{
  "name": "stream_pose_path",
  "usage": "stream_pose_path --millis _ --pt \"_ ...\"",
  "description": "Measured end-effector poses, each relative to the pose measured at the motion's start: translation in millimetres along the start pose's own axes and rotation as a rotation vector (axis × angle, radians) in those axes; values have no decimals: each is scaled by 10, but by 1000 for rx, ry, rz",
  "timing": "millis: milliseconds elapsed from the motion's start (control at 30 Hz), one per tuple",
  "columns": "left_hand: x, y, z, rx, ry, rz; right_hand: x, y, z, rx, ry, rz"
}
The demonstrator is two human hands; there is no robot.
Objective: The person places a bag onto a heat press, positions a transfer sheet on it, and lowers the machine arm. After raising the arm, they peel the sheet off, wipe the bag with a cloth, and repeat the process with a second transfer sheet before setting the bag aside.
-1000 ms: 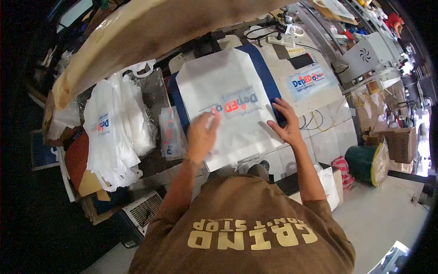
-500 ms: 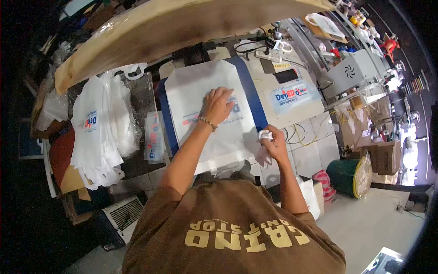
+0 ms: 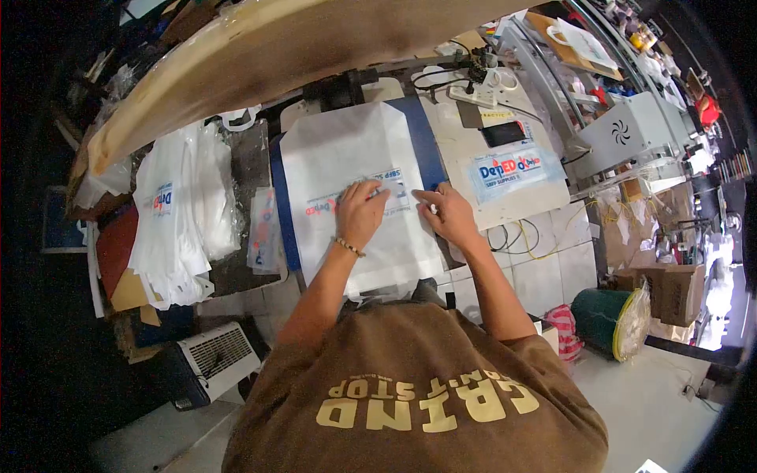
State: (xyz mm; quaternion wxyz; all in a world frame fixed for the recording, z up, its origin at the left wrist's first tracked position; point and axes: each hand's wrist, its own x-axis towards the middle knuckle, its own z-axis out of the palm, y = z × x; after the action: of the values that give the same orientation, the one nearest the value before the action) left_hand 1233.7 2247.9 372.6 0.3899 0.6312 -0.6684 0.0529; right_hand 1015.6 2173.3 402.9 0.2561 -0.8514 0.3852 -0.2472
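A white bag (image 3: pixel 355 268) lies flat over a blue pad (image 3: pixel 431 154). Blue and red lettering on a printed strip (image 3: pixel 392 177) runs across its middle, partly hidden by my hands. Resting on the strip is my left hand (image 3: pixel 361 213), with a beaded bracelet at the wrist and its fingers bent but apart from the thumb. My right hand (image 3: pixel 451 214) touches the bag's right side near the end of the print. Its index finger is stretched out, and I see nothing held in it.
To the left hang white printed bags (image 3: pixel 167 213), beside a printed clear sheet (image 3: pixel 264 236). Another printed sheet (image 3: pixel 516 173), a dark phone (image 3: pixel 505 134) and a power strip (image 3: pixel 473 96) lie on the right. A large tan panel (image 3: pixel 260 71) spans the far side.
My right hand has moved up and left onto the bag; the crumpled white material it held no longer shows. My left hand has slid lower along the print.
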Motion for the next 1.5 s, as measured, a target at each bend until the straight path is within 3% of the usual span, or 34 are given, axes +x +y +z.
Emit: stream_pose_path --millis 700,1400,1500 --pt "-485 174 -302 -63 28 27 31 36 100 -59 -1 26" --pt "-788 265 -546 -165 -25 -79 43 -7 76 -39 1 30" --pt "-880 334 -702 -142 -68 -168 40 -28 67 -34 -10 47"
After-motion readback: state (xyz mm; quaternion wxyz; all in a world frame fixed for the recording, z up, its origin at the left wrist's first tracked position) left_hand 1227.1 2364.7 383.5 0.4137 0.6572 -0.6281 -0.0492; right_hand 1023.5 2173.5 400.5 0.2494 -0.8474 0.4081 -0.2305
